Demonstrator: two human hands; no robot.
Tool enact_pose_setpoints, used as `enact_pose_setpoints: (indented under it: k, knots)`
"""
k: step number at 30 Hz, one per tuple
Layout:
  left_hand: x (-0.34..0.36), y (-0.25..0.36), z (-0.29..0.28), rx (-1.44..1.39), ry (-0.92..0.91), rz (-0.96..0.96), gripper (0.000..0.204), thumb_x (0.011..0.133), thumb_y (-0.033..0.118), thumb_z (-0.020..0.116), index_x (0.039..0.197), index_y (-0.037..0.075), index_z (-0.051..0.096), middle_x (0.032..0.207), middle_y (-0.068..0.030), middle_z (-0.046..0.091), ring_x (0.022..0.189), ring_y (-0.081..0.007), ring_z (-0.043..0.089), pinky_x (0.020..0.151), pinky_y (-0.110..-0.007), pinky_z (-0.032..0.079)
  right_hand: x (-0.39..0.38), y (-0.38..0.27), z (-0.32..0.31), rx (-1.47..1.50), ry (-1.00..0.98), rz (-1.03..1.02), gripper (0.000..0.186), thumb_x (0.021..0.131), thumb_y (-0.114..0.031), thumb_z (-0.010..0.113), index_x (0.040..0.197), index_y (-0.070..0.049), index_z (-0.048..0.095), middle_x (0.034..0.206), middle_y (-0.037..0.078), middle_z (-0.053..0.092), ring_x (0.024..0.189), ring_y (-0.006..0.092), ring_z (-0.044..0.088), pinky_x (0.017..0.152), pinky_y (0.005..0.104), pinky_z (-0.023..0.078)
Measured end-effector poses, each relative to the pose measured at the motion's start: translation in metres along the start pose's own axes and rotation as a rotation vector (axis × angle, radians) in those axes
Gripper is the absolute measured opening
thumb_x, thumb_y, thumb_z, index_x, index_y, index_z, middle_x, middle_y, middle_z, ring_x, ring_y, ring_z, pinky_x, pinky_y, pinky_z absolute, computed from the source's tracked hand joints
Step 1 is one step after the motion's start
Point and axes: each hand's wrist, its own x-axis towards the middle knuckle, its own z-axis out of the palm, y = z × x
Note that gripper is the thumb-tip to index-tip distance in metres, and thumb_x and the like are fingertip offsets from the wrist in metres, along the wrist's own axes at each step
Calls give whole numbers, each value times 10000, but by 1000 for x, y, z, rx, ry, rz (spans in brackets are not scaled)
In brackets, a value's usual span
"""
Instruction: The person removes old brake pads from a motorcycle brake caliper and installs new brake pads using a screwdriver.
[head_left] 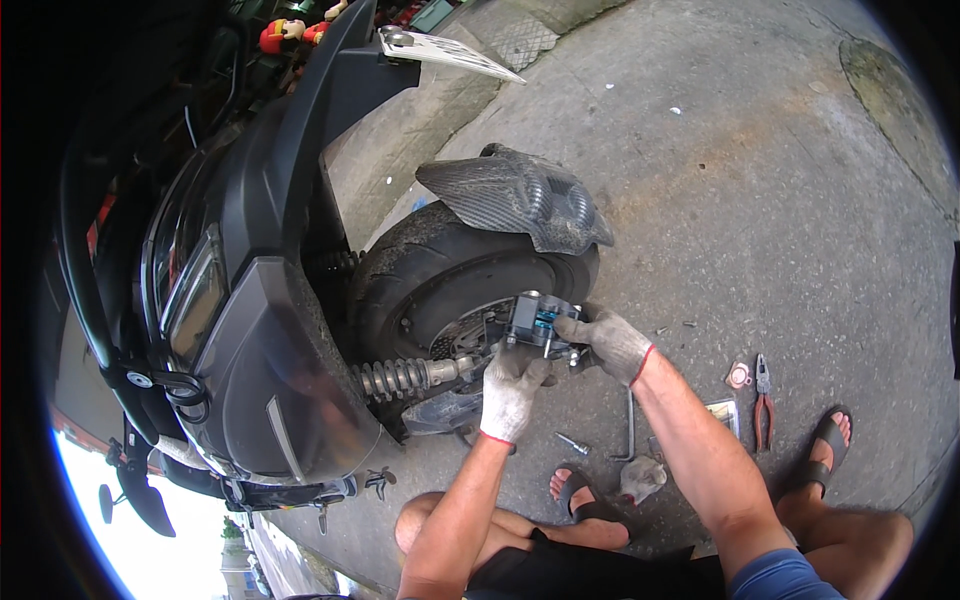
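Observation:
A dark brake caliper (524, 318) with a blue part inside is held up beside the rear wheel of a scooter. My left hand (512, 392), in a whitish work glove, grips it from below with the fingers closed. From the right, my right hand (612, 343), in a dirty glove of the same kind, has its fingers closed on the caliper's side. Metal pins or bolts stick out of the caliper's lower edge. Behind it are the rear tyre (420, 262) and a dusty mudguard (512, 196). My left fingertips are partly hidden.
A coil-spring shock (408, 378) and the scooter's dark body (290, 370) stand at left. On the concrete lie red-handled pliers (764, 405), a bent metal rod (630, 425), a bolt-like metal piece (572, 442), a soiled cloth (642, 478) and a small pinkish packet (738, 375).

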Motion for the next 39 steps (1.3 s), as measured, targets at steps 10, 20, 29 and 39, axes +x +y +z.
enact_pose_setpoints:
  k: [10,20,29,39]
  knots:
    - [-1,14,7,-79,3,-21,347,849,-9,732,1153,-5,564,938,-53,678,778,-116,632,708,-281,541,-6,0,0,18,19,-34,620,859,-365,800,1253,48,557,970,85,690,731,131,643,566,280,526]
    - [-11,19,-1,-6,-64,-68,504,822,-88,674,1290,-26,497,1156,-83,642,1028,-141,623,868,-298,533,-26,7,8,-158,80,-215,486,869,-223,757,1210,55,550,961,98,650,764,126,615,629,294,537]
    - [-16,18,-8,33,-89,-98,566,804,-78,677,1335,-36,487,1209,-93,627,1075,-139,618,890,-291,529,-33,-3,7,-292,37,-232,500,861,-145,774,1269,30,544,1004,98,656,805,124,618,689,287,546]
    - [-15,16,-8,140,-84,-50,624,794,-96,695,1370,-17,467,1151,-84,640,915,-108,632,777,-275,538,-30,-27,-5,-788,-15,-230,728,773,-180,821,1402,12,508,1223,224,674,1089,271,680,944,361,523]
